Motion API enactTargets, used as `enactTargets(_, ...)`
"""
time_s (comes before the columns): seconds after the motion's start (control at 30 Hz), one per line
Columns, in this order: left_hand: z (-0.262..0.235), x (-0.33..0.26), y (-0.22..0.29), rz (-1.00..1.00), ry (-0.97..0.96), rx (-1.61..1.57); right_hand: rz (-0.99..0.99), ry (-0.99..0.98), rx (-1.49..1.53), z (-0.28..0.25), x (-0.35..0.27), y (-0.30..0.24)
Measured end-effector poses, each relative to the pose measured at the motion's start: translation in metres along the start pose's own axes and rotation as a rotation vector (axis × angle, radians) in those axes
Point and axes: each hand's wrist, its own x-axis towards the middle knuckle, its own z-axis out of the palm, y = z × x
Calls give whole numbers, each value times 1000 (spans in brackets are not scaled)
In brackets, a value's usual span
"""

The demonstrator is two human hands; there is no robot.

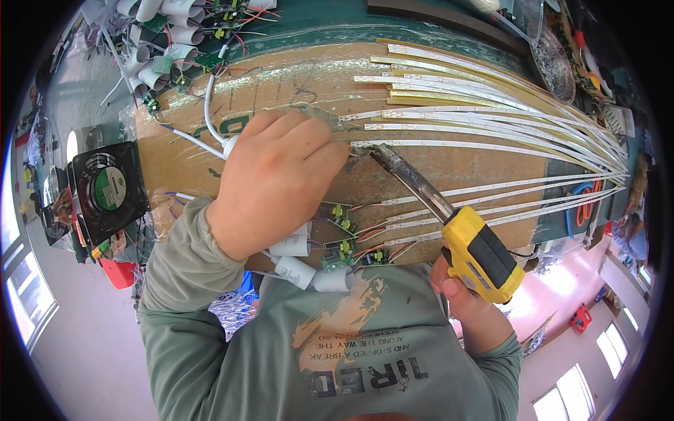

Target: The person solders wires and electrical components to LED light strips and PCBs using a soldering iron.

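Observation:
My right hand (460,291) grips a yellow and black soldering iron (484,256). Its dark metal tip points up and left, at the near end of a white LED strip (449,144). Beside that tip my left hand (281,175) is closed in a pinch, its fingertips at the strip's end. What it pinches is mostly hidden; a white cable (209,116) with a white fitting runs in under the hand. Below, several strips are wired to green circuit boards (340,252) with white cylindrical housings (293,272) near my shirt.
More LED strips (435,77) fan out across the cardboard (309,74) to the right. A pile of white housings and boards (179,42) lies at the far left. A black fan (109,186) stands left. At far right are a dark-stained pan (554,67) and orange cord (586,203).

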Motion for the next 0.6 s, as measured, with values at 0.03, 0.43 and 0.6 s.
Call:
enactTargets(0.03, 0, 0, 0, 1, 0, 3, 4, 0, -13, 0, 0, -1)
enactTargets(0.43, 0, 1, 1, -3, 26, -6, 19, -21, -73, -2, 3, -9)
enactTargets(0.6, -1, 2, 2, -18, 36, -16, 45, -30, -79, -2, 5, -13)
